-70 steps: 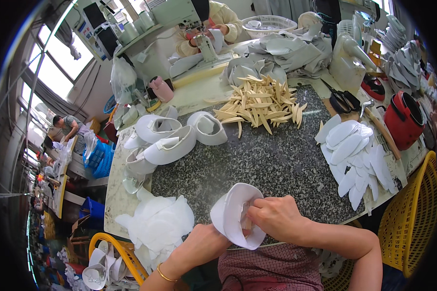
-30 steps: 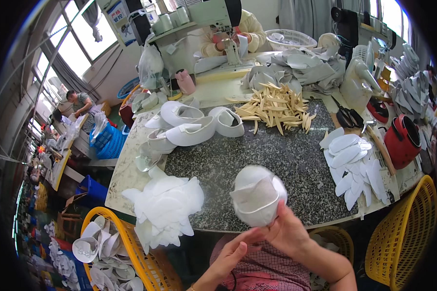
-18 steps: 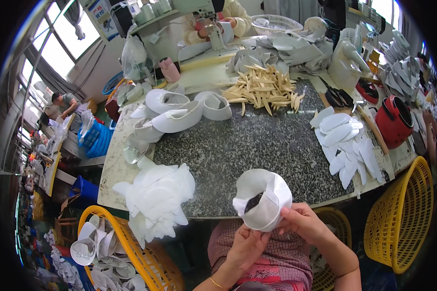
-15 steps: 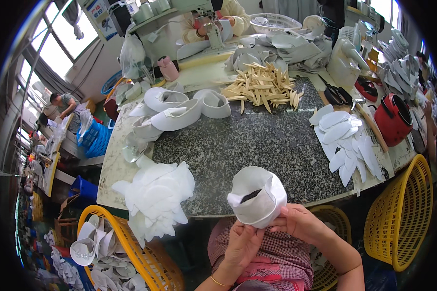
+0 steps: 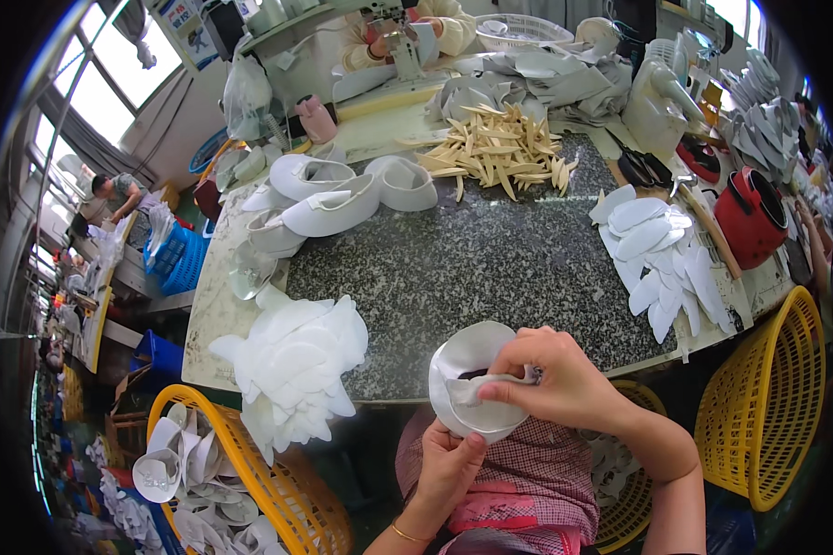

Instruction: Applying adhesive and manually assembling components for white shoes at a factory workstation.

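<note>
A white shoe upper [image 5: 472, 375] is held at the near edge of the grey speckled table [image 5: 453, 268], just above my lap. My left hand [image 5: 449, 462] grips it from below, thumb on its lower rim. My right hand [image 5: 565, 375] pinches a narrow white strip [image 5: 491, 381] lying across the upper's opening. A fanned pile of white cut pieces [image 5: 292, 361] lies left of my hands on the table corner.
Finished white uppers [image 5: 329, 199] sit at the far left of the table, tan wooden pieces [image 5: 504, 153] at the back, white insole shapes [image 5: 662, 254] and a red pot [image 5: 750, 217] on the right. Yellow baskets [image 5: 759, 416] [image 5: 222, 481] flank me. Another person works at the back.
I have lowered the upper from in front of me down to my lap. My right hand has moved onto the strip across its opening, while the left has shifted underneath.
</note>
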The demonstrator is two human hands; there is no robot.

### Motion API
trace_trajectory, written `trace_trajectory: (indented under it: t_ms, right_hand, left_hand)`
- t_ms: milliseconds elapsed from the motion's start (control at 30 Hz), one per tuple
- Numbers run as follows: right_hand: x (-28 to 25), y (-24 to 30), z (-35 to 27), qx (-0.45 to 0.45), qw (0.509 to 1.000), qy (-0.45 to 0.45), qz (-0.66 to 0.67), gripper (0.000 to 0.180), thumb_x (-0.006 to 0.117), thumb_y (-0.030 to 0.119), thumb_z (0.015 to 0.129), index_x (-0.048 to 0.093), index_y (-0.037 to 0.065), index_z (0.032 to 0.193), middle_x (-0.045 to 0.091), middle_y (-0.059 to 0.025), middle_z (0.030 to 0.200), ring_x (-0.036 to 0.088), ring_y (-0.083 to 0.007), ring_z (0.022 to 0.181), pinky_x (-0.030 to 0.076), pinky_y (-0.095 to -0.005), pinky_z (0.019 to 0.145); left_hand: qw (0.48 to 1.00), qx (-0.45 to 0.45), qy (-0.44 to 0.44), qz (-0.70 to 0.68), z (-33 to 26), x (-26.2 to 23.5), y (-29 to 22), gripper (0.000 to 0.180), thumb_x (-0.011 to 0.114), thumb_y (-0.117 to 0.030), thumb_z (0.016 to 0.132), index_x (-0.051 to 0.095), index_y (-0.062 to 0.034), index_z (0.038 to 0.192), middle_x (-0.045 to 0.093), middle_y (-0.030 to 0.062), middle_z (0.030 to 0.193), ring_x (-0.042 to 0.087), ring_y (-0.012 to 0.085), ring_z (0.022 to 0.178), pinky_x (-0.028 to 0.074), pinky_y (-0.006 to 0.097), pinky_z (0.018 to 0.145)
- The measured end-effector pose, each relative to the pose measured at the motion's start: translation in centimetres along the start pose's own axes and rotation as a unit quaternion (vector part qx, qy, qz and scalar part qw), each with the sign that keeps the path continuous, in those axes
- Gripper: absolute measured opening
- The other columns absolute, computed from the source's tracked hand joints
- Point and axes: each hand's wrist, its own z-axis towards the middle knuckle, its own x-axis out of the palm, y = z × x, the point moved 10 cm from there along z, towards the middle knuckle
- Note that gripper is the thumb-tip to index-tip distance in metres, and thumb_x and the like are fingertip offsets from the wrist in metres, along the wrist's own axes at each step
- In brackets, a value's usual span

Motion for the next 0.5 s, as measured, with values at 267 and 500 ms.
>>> trace_trajectory:
  t_ms: [267,500]
  right_hand:
    - [-0.2,-2.1,-1.1,0.036,0.999,-0.038,0.005,0.021,0.068,0.024,0.09,0.07,0.003,0.087,0.068,-0.0102,0.075,0.064,-0.0281,0.072,0.047,-0.0398,0.065]
    - [1.8,-1.1,-1.0,0.082,0.991,0.085,0.056,0.024,0.078,0.029,0.085,0.07,0.006,0.084,0.065,-0.0034,0.072,0.059,-0.0192,0.065,0.043,-0.0315,0.068]
  left_hand:
    - [0.998,0.012,-0.002,0.063,-0.7,0.1,0.0,0.042,0.073,0.001,0.088,0.057,0.0019,0.127,0.067,0.0117,0.119,0.065,0.0183,0.11,0.053,0.034,0.098]
    - [0.999,-0.019,0.026,0.027,-0.6,0.7,1.0,0.037,0.072,-0.005,0.09,0.06,0.0,0.125,0.066,0.0116,0.123,0.063,0.0212,0.115,0.049,0.039,0.103]
